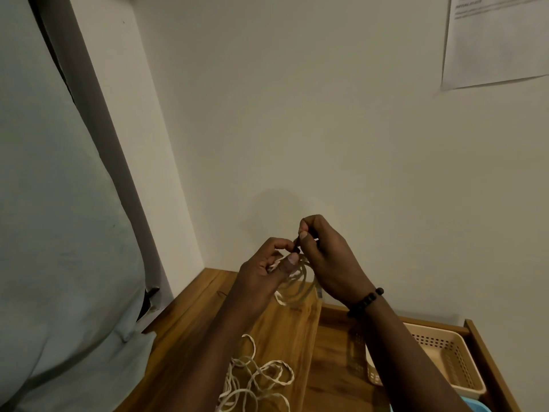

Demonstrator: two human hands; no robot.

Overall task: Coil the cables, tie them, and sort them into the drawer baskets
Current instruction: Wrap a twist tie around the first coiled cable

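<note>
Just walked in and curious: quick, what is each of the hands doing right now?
Left hand: closed, holding the coiled cable.
Right hand: closed, pinching the cable's dark plug end.

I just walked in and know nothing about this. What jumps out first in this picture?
Two hands meet mid-frame in front of the pale wall: the left hand holds a coiled cable while the right hand pinches a dark tie at its top. Below, loose white cables sprawl on the wooden top, and a beige basket sits in the open drawer at right.
</note>
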